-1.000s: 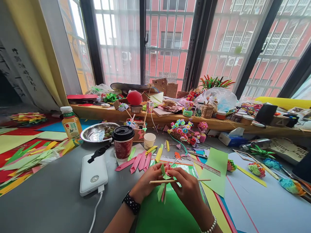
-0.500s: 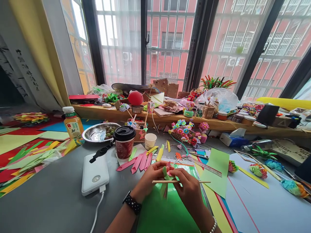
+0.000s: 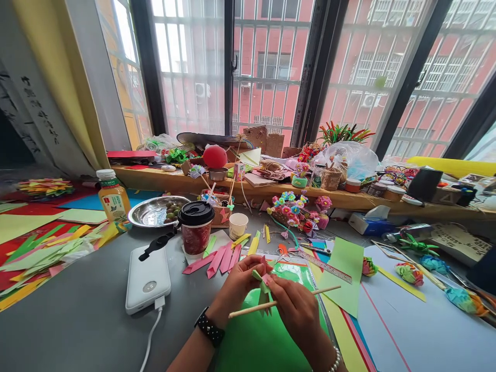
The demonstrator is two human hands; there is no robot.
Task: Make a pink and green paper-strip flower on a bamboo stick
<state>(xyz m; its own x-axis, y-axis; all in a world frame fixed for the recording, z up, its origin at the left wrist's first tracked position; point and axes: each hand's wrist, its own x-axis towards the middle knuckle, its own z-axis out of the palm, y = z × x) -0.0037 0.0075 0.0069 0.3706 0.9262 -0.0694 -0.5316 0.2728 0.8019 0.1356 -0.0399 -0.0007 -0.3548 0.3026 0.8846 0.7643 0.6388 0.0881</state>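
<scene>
Between my fingertips is a small piece of folded green and pink paper [image 3: 264, 297], with pointed ends hanging below. My left hand [image 3: 238, 281], with a black watch on its wrist, pinches it from the left side. My right hand [image 3: 297, 305] pinches its right side and also holds a thin wooden stick [image 3: 248, 311] that runs slantwise beneath the fingers. Both hands hover over a shiny green sheet [image 3: 244, 346]. Folded pink paper strips [image 3: 219, 261] lie beyond my left hand. Some of the folds are hidden by my fingers.
A lidded coffee cup [image 3: 196, 235], a paper cup [image 3: 238, 226] and a white power bank [image 3: 148, 279] with a cable stand left. Scissors [image 3: 283, 251], a ruler [image 3: 327, 267], green paper [image 3: 343, 274] and paper flowers [image 3: 409, 274] lie right. A juice bottle [image 3: 113, 199] stands far left.
The wooden stick has tilted, its left end lower and its right end higher. The folded paper has turned slightly between my fingers, and both hands still grip it.
</scene>
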